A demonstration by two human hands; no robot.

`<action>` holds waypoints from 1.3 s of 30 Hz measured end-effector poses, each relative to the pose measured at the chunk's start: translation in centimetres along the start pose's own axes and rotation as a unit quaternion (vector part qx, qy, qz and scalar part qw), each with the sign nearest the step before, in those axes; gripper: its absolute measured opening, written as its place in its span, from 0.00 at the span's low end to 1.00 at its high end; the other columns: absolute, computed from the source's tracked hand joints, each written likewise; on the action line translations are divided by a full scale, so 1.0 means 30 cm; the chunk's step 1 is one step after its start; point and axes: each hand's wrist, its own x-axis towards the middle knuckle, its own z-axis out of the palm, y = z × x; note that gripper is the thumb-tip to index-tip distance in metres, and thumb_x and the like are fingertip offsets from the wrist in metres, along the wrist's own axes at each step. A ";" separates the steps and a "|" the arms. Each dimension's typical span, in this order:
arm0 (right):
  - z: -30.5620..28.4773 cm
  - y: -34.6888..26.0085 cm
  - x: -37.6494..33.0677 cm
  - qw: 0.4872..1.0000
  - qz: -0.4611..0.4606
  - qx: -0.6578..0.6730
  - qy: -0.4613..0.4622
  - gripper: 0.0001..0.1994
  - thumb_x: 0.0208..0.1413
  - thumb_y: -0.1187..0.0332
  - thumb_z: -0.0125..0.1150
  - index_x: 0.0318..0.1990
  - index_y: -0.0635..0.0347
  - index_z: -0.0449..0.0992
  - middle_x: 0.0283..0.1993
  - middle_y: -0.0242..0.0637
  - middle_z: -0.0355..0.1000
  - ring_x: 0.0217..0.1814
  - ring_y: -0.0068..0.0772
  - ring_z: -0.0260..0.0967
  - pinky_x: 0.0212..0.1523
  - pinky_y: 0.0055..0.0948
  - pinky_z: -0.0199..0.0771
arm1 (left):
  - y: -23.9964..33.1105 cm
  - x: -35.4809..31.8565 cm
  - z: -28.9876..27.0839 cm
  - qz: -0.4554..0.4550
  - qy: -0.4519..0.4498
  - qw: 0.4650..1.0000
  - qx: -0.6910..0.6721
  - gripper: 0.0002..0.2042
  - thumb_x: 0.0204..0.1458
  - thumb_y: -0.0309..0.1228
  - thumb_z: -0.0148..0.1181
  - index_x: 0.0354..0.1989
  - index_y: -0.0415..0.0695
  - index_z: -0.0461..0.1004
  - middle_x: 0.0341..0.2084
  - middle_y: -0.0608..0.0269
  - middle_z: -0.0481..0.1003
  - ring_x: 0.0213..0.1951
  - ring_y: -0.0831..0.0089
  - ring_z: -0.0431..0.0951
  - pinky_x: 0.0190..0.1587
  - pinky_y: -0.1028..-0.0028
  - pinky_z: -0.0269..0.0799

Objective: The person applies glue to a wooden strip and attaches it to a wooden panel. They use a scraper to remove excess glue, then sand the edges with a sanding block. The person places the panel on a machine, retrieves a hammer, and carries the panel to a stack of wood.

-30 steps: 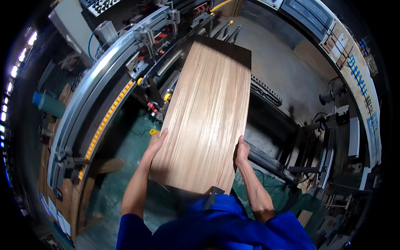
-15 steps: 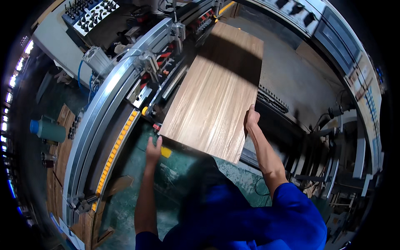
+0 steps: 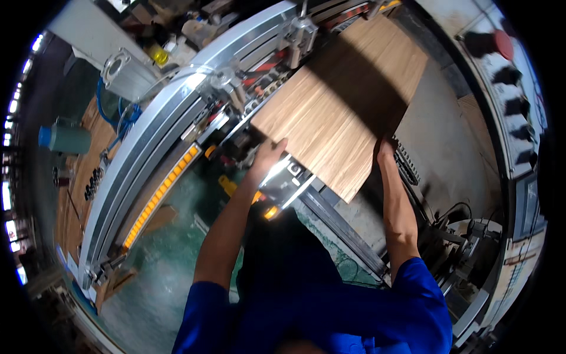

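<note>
A long wood-grain board [image 3: 336, 118] lies slanted across the machine, its far part crossed by a dark shadow. My left hand [image 3: 269, 154] is at the board's near left corner. Its thumb rests against the near edge, and the other fingers are partly hidden. Along the right edge, my right hand [image 3: 386, 150] grips the board, with its fingers mostly out of sight beneath it. The silver curved-looking machine rail [image 3: 194, 82] runs along the board's left side, with clamps and rollers close to that edge.
A yellow-marked strip [image 3: 162, 197] follows the rail on the left. Beyond it, a green bottle with a blue cap [image 3: 65, 138] stands on a wooden surface. A control panel with a red button [image 3: 502, 45] is at the right. Dark metal beams [image 3: 342, 221] lie below the board.
The board has moved away and to the right in the view. My left hand, apart from the board before, now touches its near left corner. My right hand stays on the right edge.
</note>
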 end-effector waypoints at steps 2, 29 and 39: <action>0.047 -0.059 -0.008 0.996 0.006 -0.089 -0.005 0.27 0.69 0.51 0.56 0.52 0.74 0.80 0.50 0.48 0.81 0.49 0.38 0.77 0.48 0.42 0.75 | 0.006 0.067 0.006 -0.091 0.017 0.994 -0.059 0.29 0.68 0.47 0.60 0.66 0.34 0.69 0.61 0.50 0.75 0.62 0.64 0.74 0.66 0.62 0.67; 0.104 -0.202 -0.262 0.940 -0.154 -0.263 -0.152 0.41 0.70 0.33 0.43 0.39 0.73 0.81 0.37 0.53 0.80 0.42 0.57 0.76 0.43 0.46 0.73 | -0.036 0.090 -0.152 -0.086 -0.005 0.919 -0.386 0.27 0.73 0.43 0.52 0.70 0.35 0.61 0.65 0.52 0.70 0.64 0.57 0.75 0.66 0.55 0.70; 0.064 -0.238 -0.263 0.920 -0.204 -0.264 -0.205 0.39 0.72 0.41 0.42 0.39 0.81 0.77 0.39 0.72 0.77 0.46 0.73 0.74 0.45 0.51 0.73 | -0.004 0.054 -0.155 -0.090 -0.012 0.942 -0.324 0.25 0.72 0.44 0.54 0.65 0.35 0.65 0.62 0.52 0.71 0.62 0.58 0.76 0.60 0.58 0.78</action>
